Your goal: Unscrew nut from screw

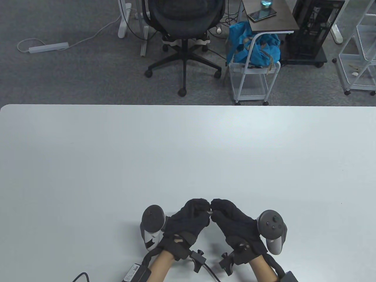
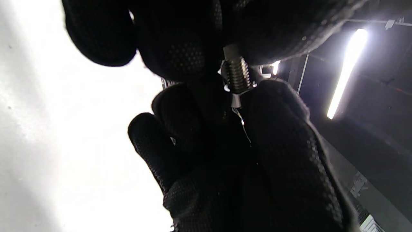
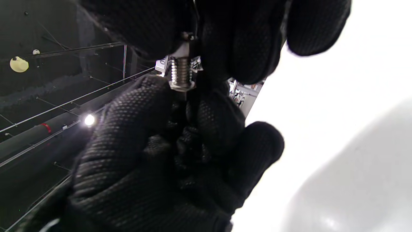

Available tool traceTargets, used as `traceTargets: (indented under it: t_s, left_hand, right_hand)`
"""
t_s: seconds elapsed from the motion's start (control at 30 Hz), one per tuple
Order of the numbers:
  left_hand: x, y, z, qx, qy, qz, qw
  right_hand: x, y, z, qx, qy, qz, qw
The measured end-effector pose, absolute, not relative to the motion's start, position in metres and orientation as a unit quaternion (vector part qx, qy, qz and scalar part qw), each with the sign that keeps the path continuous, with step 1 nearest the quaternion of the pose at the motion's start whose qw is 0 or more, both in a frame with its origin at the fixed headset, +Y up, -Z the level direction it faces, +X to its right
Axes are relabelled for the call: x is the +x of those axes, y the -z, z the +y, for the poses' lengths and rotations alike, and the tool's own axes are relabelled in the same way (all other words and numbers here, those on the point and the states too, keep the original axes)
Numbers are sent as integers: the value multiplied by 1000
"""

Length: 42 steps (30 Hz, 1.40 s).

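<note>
Pinching the screw in my left hand; my right hand grips its nut, near table edge.

Beyond the white table, a black office chair is standing on grey carpet, with a power strip lying to its left. A blue bag is sitting on a white cart, beside a side table holding a phone.

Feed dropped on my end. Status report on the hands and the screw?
Left hand and right hand both pinch the threaded steel screw above the table. Silver nut still on the thread. Nothing blocking.
</note>
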State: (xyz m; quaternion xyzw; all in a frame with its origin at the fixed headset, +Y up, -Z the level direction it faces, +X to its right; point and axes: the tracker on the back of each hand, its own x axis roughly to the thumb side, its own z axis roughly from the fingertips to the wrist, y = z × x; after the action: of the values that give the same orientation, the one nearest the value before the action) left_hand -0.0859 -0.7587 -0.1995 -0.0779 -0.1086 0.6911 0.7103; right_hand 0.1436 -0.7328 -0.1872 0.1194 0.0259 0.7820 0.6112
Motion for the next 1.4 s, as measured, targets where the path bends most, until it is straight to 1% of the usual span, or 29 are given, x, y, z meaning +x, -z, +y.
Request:
traceTargets:
  t_s: [0.07,0.13,0.17,0.23,0.3,0.37,0.43,0.63,0.73,0.93,1.03,1.17,1.3,1.4]
  left_hand:
    - [-87,199,-759,-76,-693,-108,709]
    - [-86,199,-758,-73,-694,-109,708]
    - [-86,199,-758,-72,-693,-113,709]
    - [-85,199,-757,-71,-686,-121,714]
    - [-83,198,-756,-68,-680,-129,719]
    - [-82,198,-755,-67,-672,-132,726]
    - [-83,198,-756,-65,-676,-129,722]
    - [-85,198,-757,-70,-683,-121,717]
    - [-84,198,-756,-71,-686,-118,714]
    - [-87,198,-757,-72,-693,-106,709]
    - [-87,198,-758,-71,-699,-105,704]
    - [-87,198,-757,-68,-695,-115,706]
    - [-84,198,-755,-65,-685,-125,715]
    - [-84,197,-755,-67,-683,-125,716]
  right_hand:
    - [144,187,-735,117,-776,45,618]
    - [146,187,-739,95,-776,40,622]
    - [147,187,-742,78,-777,45,623]
    - [148,188,-745,67,-778,63,622]
    - [148,189,-746,70,-780,76,618]
    - [145,189,-745,78,-778,74,619]
    - [145,189,-742,88,-779,75,616]
    - [143,188,-736,112,-782,42,612]
    - [143,187,-735,111,-787,25,607]
    - [143,187,-734,129,-777,44,614]
    - [144,187,-739,119,-768,51,628]
    - [148,187,-748,66,-766,78,635]
    - [147,189,-749,71,-768,91,630]
    - [144,188,-745,78,-774,81,623]
